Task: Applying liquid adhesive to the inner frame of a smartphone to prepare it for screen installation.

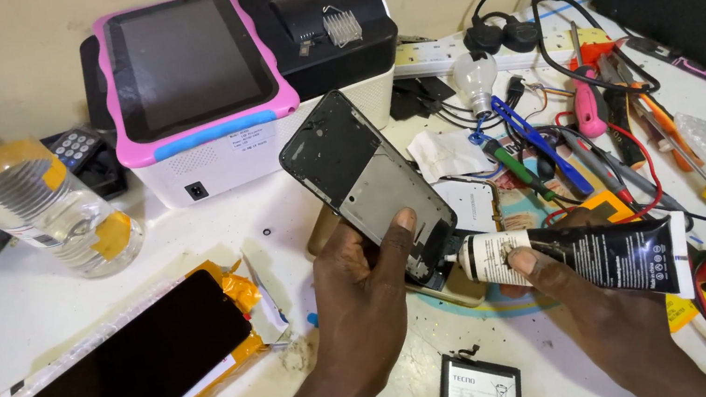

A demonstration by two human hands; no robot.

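two hands meet at the phone frame, which stands tilted above the white bench. nearest of all, below the frame, lies a battery. the left hand is wrapped around the frame's lower end, thumb on its face. the right hand clasps a black glue tube, nozzle touching the frame's bottom corner. left of the frame lies a dark screen; behind the frame, a pink tablet.

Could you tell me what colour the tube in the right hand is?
Black tube, white nozzle end; head view.
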